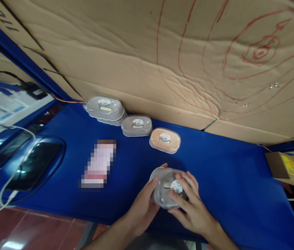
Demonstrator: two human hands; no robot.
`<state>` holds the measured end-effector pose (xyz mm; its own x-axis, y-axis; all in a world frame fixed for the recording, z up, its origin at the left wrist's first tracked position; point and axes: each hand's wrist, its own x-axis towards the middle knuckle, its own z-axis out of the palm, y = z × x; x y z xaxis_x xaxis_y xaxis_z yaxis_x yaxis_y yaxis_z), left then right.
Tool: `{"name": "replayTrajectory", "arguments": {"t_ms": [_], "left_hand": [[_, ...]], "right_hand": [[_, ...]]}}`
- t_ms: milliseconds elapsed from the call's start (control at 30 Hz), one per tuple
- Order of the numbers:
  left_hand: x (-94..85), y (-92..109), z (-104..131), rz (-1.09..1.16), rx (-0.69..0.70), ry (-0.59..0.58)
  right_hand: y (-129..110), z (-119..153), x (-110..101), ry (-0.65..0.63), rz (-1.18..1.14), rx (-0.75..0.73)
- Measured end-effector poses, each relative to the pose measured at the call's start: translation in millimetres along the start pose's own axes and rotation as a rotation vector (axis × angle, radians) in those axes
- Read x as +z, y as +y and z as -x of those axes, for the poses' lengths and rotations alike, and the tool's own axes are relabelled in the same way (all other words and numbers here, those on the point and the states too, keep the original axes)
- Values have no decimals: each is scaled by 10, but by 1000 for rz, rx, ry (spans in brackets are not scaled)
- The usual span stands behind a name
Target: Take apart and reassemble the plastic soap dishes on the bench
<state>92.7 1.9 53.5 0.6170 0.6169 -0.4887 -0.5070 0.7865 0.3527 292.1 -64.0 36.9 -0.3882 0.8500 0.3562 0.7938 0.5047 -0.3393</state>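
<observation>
Near the front of the blue table, my two hands hold a small grey oval plastic box (163, 196) with a clear lid and a round white label. My left hand (144, 203) grips its left side, thumb on the lid's rim and fingers mostly hidden behind and below. Over the right side and label lie the fingers of my right hand (190, 201), somewhat spread and pressing on the lid. Behind it sit a peach box (160, 144) of the same shape, a grey one (136, 130), and a stack of grey boxes (92, 104), all with clear lids.
A phone (97, 165) with a blurred-out screen lies left of my hands. Farther left, a dark tablet (37, 166) has a white cable (2, 196) plugged in. A cardboard wall (126, 48) rises behind the blue table (227, 180). An open carton (279, 170) stands at right.
</observation>
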Motion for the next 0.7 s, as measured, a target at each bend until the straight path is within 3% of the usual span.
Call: {"name": "replayTrajectory", "arguments": {"t_ms": [467,600,633,700], "left_hand": [[28,27,-17,-146,29,127],[67,111,-39,-338,18,51],[77,152,-53,-437,56,13],[92,262,-108,-746,280,-35]], "right_hand": [[64,-30,-45,-46,-71,-4],[171,-79,-166,-10,-116,-22],[241,-84,-200,18,-114,-15],[439,-85,-264,84,-65,25]]}}
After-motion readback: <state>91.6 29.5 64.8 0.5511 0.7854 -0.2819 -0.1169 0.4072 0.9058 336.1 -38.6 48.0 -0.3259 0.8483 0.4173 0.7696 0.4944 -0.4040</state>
